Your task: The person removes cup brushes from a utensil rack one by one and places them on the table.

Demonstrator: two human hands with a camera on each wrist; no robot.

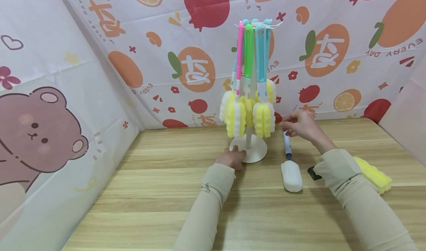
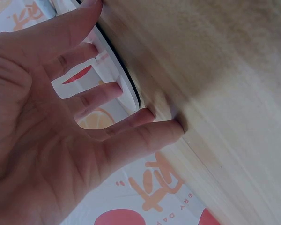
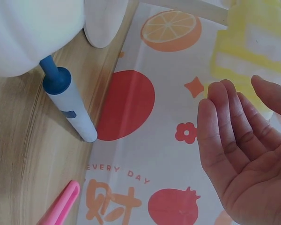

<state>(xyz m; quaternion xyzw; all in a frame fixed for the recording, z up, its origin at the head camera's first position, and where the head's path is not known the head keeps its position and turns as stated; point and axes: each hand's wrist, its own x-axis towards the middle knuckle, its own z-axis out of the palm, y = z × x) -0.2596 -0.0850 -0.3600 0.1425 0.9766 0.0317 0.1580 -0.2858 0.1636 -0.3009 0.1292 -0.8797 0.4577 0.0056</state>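
Note:
My left hand (image 1: 233,157) rests at the front left of the round white base (image 1: 257,153) of a stand, fingers spread along its edge. In the left wrist view the fingertips (image 2: 113,89) are right at the rim, with nothing gripped. From the stand's top hang several sponge bottle brushes with pink, green (image 1: 248,51) and blue handles (image 1: 261,54). My right hand (image 1: 303,127), empty with fingers loosely bent, hovers just over the handle end of a white-headed brush (image 1: 292,177). That brush lies on the table, its white and blue handle (image 3: 75,110) pointing to the back.
Another brush with a yellow sponge head (image 1: 374,175) lies at the right, partly under my right forearm. A pink handle (image 3: 61,204) shows low in the right wrist view. A small black piece (image 1: 314,173) appears beside the right sleeve. Fruit-printed cloth (image 1: 149,77) walls the wooden table (image 1: 149,191).

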